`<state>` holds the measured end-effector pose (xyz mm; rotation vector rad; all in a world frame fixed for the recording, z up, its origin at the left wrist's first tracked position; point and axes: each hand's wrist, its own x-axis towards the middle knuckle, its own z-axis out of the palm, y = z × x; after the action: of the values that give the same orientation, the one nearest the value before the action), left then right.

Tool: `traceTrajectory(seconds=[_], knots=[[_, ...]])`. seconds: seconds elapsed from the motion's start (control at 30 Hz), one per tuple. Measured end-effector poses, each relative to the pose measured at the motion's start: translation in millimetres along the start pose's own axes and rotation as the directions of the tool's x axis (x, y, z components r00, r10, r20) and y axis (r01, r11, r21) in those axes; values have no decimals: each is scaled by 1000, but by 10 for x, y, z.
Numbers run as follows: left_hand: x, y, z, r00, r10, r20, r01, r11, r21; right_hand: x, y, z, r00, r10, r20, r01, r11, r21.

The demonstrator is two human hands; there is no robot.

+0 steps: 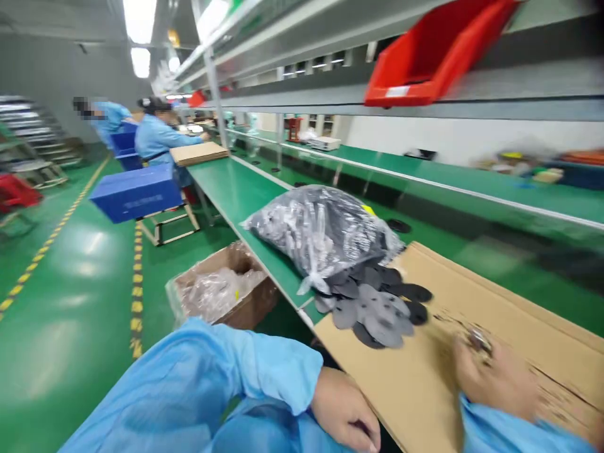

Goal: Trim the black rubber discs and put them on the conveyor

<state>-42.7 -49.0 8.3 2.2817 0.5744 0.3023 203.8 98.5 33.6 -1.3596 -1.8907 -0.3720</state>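
Note:
My left hand (pixel 346 409) is loosely closed by the table's front edge, beside the cardboard sheet (pixel 391 384), and nothing shows in its curled fingers. Over the cardboard on the right, my right hand (pixel 500 384) is blurred and closed around a small shiny metal piece (pixel 480 341), whose kind I cannot make out. Between and beyond the hands lies a loose heap of flat dark grey oval pieces (pixel 377 314), some with small holes. Behind the heap, a clear plastic bag (pixel 325 226) bulges with more dark pieces. Marks or slits run across the cardboard near my right hand.
A carton (pixel 255 308) lined with plastic stands below the table's left edge. Overhead, a red bin (pixel 434 56) hangs from the shelf rail. Farther along the green bench (pixel 236 189) sit cardboard sheets (pixel 198 153), a blue crate (pixel 136 192) on a stool and co-workers (pixel 158 135) in blue.

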Motion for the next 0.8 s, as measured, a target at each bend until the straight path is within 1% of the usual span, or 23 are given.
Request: traceTrajectory(seconds=[0.03, 0.07, 0.1, 0.13, 0.2, 0.27, 0.33, 0.4, 0.47, 0.53, 0.6, 0.7, 0.8], knots=[[18, 101, -74, 990, 41, -133, -38, 999, 26, -33, 18, -19, 1000, -12, 7, 12, 1000, 15], [47, 173, -156, 968, 68, -241, -56, 997, 57, -55, 30, -33, 1000, -14, 9, 13, 998, 67], [90, 216, -244, 944, 91, -319, -64, 993, 95, -67, 40, -41, 1000, -18, 9, 16, 993, 118], [149, 232, -334, 920, 102, -379, -54, 989, 137, -71, 50, -45, 1000, -15, 23, 12, 988, 153], [311, 206, -502, 892, 114, -437, -10, 972, 234, -70, 67, -52, 999, 30, 30, -36, 980, 195], [495, 124, -624, 880, 115, -460, 57, 937, 345, -79, 69, -69, 994, 100, 38, -107, 965, 240], [658, -4, -687, 886, 135, -444, 96, 883, 460, -100, 58, -93, 987, 159, 34, -162, 944, 287], [782, -165, -705, 904, 176, -390, 80, 826, 559, -119, 50, -109, 984, 178, 20, -176, 933, 313], [875, -330, -703, 918, 213, -334, 44, 784, 620, -125, 54, -109, 988, 152, 8, -147, 938, 314], [964, -459, -707, 915, 224, -336, 49, 764, 644, -117, 65, -100, 993, 119, 7, -116, 948, 296], [1068, -532, -727, 904, 212, -371, 89, 755, 649, -102, 76, -95, 994, 105, 13, -105, 957, 270], [1244, -571, -776, 897, 185, -400, 142, 738, 660, -87, 86, -104, 993, 118, 27, -121, 967, 226], [1392, -614, -815, 904, 172, -391, 156, 719, 677, -107, 124, -89, 984, 174, 38, -178, 970, 164]])
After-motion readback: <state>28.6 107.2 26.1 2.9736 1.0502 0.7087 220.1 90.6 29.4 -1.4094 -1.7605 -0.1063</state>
